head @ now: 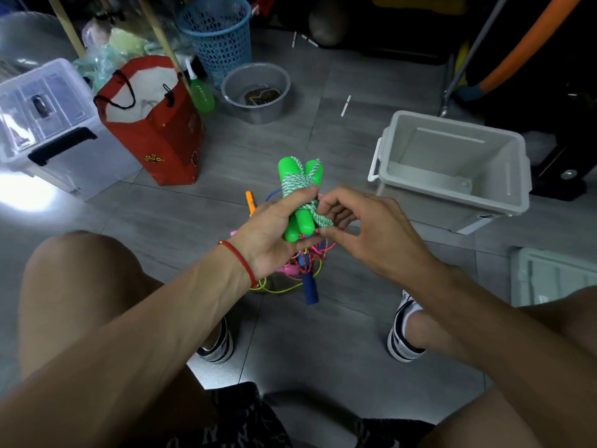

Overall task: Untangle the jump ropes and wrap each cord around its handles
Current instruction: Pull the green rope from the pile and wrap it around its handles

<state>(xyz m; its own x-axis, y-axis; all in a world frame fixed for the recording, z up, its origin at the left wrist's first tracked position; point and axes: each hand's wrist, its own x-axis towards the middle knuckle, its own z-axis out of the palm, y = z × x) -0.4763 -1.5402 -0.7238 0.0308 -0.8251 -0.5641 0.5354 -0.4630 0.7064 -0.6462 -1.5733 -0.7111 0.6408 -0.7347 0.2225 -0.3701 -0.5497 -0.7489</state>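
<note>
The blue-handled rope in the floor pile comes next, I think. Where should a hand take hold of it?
Probably by the blue handle, from the near side. It sticks out of the tangled ropes toward the person, bare of cords at its free end, so fingers can wrap its shaft there.

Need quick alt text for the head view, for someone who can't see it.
Left hand grips two green handles wound with green-white cord; right hand pinches the cord's end. Tangled ropes lie on the floor below, an open white bin to the right.
</note>
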